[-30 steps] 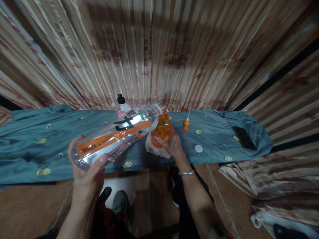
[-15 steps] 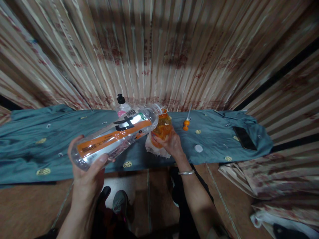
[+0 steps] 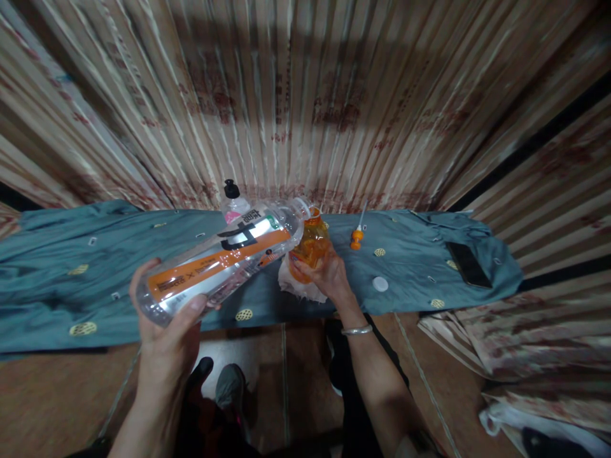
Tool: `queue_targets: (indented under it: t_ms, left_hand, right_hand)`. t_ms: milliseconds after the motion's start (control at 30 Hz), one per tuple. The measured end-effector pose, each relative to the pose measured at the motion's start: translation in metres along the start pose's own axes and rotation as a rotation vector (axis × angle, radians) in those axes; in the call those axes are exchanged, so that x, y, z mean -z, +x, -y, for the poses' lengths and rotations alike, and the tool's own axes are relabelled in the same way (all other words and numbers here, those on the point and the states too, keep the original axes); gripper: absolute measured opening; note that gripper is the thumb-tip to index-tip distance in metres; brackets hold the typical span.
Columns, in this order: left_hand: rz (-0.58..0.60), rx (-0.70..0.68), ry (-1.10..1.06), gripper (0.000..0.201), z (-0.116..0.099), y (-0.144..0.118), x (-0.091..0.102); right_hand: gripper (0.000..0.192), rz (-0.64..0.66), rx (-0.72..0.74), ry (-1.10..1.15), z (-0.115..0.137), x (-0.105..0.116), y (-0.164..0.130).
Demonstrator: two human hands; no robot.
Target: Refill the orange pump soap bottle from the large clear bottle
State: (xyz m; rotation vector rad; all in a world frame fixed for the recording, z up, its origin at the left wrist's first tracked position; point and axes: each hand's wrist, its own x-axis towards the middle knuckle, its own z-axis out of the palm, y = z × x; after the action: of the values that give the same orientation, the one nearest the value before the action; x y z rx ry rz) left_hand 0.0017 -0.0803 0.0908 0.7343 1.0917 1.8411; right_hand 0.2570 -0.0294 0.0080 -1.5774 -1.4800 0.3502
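Note:
My left hand (image 3: 172,324) is wrapped round the base of a large clear plastic bottle (image 3: 229,261) with an orange and silver label. The bottle is tilted, its uncapped mouth up and to the right, close to the neck of an orange bottle (image 3: 312,245). I cannot tell whether the two necks touch. Closed round the side of the orange bottle is my right hand (image 3: 329,277), with a bracelet on its wrist. The orange bottle is uncapped and stands over a whitish cloth (image 3: 300,286). Any stream between the bottles is too unclear to make out.
Behind the clear bottle stands a small bottle with a black cap (image 3: 231,189). An orange pump top (image 3: 356,237) with a tube, a white cap (image 3: 380,284) and a dark phone (image 3: 468,264) lie on the green cloth (image 3: 410,254). A pleated curtain (image 3: 305,95) hangs behind.

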Motion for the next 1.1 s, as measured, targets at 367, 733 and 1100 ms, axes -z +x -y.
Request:
queue_targets:
  t_ms: [367,733,1100]
  left_hand:
    - [-0.027,0.015,-0.025,0.092,-0.0014,-0.0005,-0.0041]
    - [-0.018,0.029,-0.016,0.092,-0.0027,-0.0022,-0.0034]
    - [-0.002,-0.001,-0.003,0.093,0.0007,0.0009,0.0015]
  right_hand:
    - [0.056,-0.022,-0.003,-0.006,0.0014,-0.0016,-0.0002]
    - [0.053,-0.001,0.009,-0.010,-0.0005,-0.0005,0.0008]
    - [0.056,-0.006,0.010,-0.031,-0.0018,-0.0017,0.0003]
